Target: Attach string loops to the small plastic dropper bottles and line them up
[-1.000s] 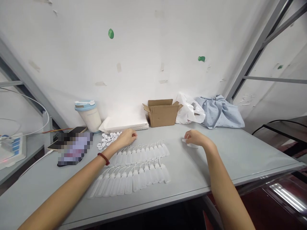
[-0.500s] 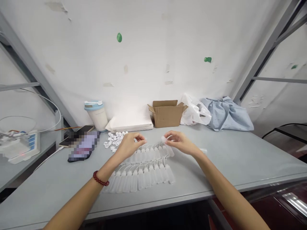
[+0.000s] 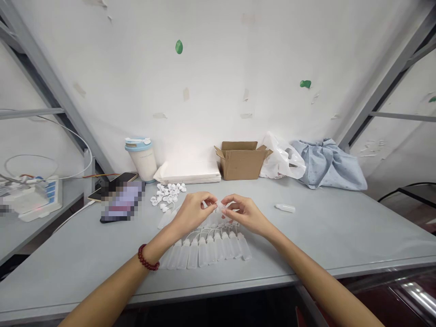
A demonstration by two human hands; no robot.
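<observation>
My left hand [image 3: 196,211] and my right hand [image 3: 245,212] meet above the table, their fingertips pinched close together. Between them is the top of a small translucent plastic bottle [image 3: 220,206], gripped by my right fingers. The left fingertips touch it and pinch something too small to make out. Below lies a front row of similar bottles [image 3: 202,250] with thin curved tubes at their tops. My hands partly cover another row [image 3: 165,220] behind it. White caps [image 3: 169,192] lie in a loose pile beyond my left hand. One bottle [image 3: 285,208] lies alone to the right.
Along the wall stand a blue-lidded cup [image 3: 143,159], a white paper stack [image 3: 190,173], an open cardboard box [image 3: 242,164], a white plastic bag [image 3: 281,159] and a blue cloth bundle [image 3: 329,165]. Two phones, one a pixelated phone [image 3: 122,202], lie left. A power strip [image 3: 44,200] sits further left.
My hands have come together from apart, the right moving left with the bottle and the left moving right. The view has shifted slightly, and the lone bottle at right now shows fully.
</observation>
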